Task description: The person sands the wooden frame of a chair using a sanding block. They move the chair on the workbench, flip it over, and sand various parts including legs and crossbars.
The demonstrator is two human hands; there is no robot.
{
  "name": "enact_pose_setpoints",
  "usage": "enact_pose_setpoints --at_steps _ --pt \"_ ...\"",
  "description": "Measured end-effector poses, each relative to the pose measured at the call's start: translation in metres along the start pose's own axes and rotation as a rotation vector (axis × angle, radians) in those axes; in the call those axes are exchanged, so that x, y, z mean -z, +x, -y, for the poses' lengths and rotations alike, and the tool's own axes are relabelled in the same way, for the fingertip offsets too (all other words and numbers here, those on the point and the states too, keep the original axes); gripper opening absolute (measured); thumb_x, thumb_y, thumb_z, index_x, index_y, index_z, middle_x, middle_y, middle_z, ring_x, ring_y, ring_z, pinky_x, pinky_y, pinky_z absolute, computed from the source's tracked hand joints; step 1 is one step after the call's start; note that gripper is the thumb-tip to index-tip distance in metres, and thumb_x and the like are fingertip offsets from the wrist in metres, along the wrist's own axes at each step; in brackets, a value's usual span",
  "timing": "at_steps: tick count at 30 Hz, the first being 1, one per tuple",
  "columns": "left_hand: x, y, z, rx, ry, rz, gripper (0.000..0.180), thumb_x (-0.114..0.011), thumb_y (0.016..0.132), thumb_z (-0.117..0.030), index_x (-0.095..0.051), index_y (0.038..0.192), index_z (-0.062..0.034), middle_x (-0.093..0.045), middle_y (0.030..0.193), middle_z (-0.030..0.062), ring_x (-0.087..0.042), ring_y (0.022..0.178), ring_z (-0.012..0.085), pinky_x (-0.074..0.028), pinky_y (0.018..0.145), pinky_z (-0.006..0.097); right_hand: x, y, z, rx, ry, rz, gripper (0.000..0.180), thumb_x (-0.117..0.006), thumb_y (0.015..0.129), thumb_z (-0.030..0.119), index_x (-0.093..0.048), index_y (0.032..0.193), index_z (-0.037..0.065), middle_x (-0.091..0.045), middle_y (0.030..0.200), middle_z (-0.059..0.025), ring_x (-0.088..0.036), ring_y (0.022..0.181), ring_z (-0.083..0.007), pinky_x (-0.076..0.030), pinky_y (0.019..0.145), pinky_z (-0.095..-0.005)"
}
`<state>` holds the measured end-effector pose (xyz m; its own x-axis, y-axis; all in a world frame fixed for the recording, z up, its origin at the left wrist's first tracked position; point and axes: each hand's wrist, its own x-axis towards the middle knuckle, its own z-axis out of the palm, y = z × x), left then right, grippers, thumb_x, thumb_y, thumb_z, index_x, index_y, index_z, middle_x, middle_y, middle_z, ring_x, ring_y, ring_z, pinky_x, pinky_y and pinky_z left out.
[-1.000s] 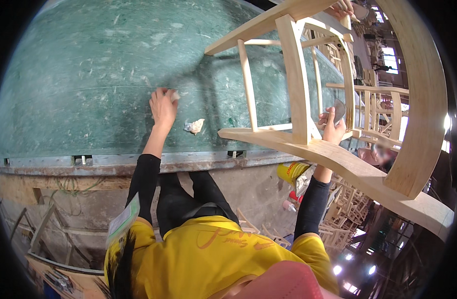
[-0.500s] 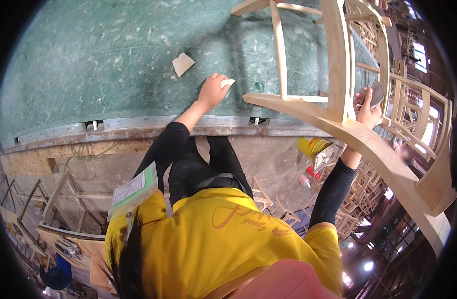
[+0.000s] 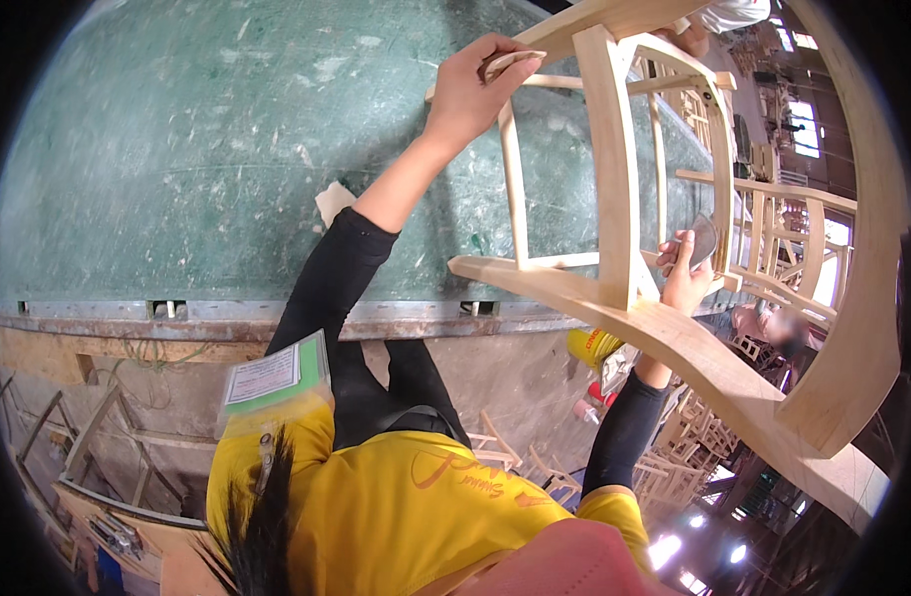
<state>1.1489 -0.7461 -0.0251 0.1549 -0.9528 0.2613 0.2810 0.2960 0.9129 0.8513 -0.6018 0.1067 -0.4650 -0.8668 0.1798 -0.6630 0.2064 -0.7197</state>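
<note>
Where the left hand (image 3: 475,91) is: at the chair frame's far side, thumb and fingers pinching a folded beige piece (image 3: 513,64), perhaps sandpaper; contact with the wood cannot be told.
Right hand (image 3: 686,286): beyond the near curved member, pinching a rounded grey pad (image 3: 704,241).
Wooden chair frame (image 3: 615,169): on its side at the right of the green bench (image 3: 207,199).
Folded-piece handling: fingertips flat behind it, light strokes along the grain, easing off at joints, would likely suit bare wood.
Steadying: bracing the frame should limit rocking.
Torn beige piece (image 3: 332,201): on the bench, beside the left forearm.
Shirt (image 3: 416,507): yellow, orange script lettering.
Sleeve card (image 3: 275,377): green-edged, print too small to read.
Yellow tub (image 3: 591,345): near side, lettered.
</note>
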Motion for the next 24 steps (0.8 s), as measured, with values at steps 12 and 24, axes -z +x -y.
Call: enact_pose_setpoints --at_steps 12,24 --pt "-0.043 0.057 0.001 -0.317 0.248 -0.147 0.017 -0.075 0.082 -0.015 -0.072 0.098 -0.0085 -0.072 0.085 0.0026 -0.06 0.076 0.014 -0.049 0.067 0.027 -0.003 0.0 0.005 -0.002 -0.02 -0.009 0.03 -0.054 0.1 0.031 -0.062 0.096 0.002 -0.064 0.069 -0.0043 -0.055 0.054 -0.0066 -0.036 0.046 -0.0191" --pt "-0.043 0.061 -0.004 -0.432 0.342 -0.203 0.018 -0.078 0.076 -0.018 -0.074 0.092 -0.0111 -0.065 0.07 0.0009 -0.057 0.07 0.0168 -0.047 0.062 0.03 -0.003 0.0 0.004 -0.015 -0.031 -0.023 0.031 -0.054 0.101 0.032 -0.061 0.095 0.002 -0.064 0.069 -0.004 -0.056 0.054 -0.0073 -0.036 0.046 -0.0197"
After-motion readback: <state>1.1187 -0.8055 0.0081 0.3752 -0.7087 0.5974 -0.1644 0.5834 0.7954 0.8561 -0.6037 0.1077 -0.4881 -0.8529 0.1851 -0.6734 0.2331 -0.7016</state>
